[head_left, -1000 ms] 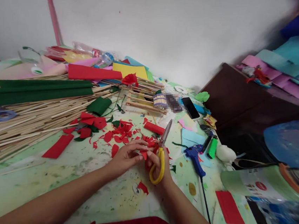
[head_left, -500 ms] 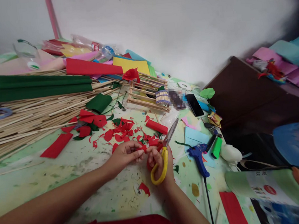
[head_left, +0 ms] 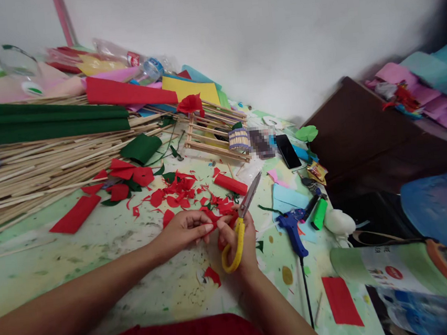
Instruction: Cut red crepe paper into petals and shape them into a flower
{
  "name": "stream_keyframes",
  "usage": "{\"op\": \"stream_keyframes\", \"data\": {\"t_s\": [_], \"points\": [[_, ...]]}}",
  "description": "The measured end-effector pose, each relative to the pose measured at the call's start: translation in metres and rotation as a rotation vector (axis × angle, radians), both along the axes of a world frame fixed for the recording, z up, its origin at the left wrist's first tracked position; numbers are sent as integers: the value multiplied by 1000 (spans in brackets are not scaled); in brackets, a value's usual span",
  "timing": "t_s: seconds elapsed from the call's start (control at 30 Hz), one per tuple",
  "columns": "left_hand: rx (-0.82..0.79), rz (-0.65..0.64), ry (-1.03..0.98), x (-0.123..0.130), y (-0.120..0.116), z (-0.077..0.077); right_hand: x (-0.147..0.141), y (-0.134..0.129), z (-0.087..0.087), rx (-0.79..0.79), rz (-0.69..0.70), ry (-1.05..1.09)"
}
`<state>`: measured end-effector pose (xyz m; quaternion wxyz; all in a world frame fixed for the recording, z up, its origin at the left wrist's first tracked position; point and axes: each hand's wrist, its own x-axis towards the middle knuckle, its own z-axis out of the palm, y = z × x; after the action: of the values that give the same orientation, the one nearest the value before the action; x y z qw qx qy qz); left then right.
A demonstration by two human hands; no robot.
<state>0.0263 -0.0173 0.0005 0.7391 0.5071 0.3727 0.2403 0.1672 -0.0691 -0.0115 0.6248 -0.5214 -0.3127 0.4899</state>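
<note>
My left hand [head_left: 192, 226] is closed in a pinch on a small red paper piece [head_left: 215, 219], just above the table. Right beside it, my right hand [head_left: 243, 242] has yellow-handled scissors [head_left: 235, 255] hooked in its grip, blades pointing up and away from me. The fingers of that hand also meet the red piece, and its far side is partly hidden behind them. Beyond both hands lies a heap of red paper scraps [head_left: 178, 188]. A rolled red strip [head_left: 230, 184] rests close to the scissor tips.
Thin wooden sticks [head_left: 49, 168] cover the left, under folded green paper [head_left: 45, 121]. A stick frame [head_left: 215, 144] with a red paper flower [head_left: 189, 104] stands at the back. To the right are a blue glue gun [head_left: 292, 229], a phone [head_left: 287, 151] and a green bottle [head_left: 391, 270].
The view has shifted slightly, so everything appears a little further left and up. The fingers have moved slightly around the red piece; the scissors stay in my right hand.
</note>
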Motion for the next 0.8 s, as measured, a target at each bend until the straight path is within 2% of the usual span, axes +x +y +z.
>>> {"op": "stream_keyframes", "data": {"t_s": [0.17, 0.37, 0.67, 0.8], "points": [[-6, 15, -14, -1, 0, 1, 2, 2, -1, -10, -38, 81], [-12, 55, -65, -1, 1, 0, 1, 5, 6, -16, -91, 192], [-39, 87, -169, -1, 3, -2, 1, 6, 9, -9, -100, 206], [-43, 85, -134, -2, 3, -3, 0, 6, 9, -11, -102, 208]]}}
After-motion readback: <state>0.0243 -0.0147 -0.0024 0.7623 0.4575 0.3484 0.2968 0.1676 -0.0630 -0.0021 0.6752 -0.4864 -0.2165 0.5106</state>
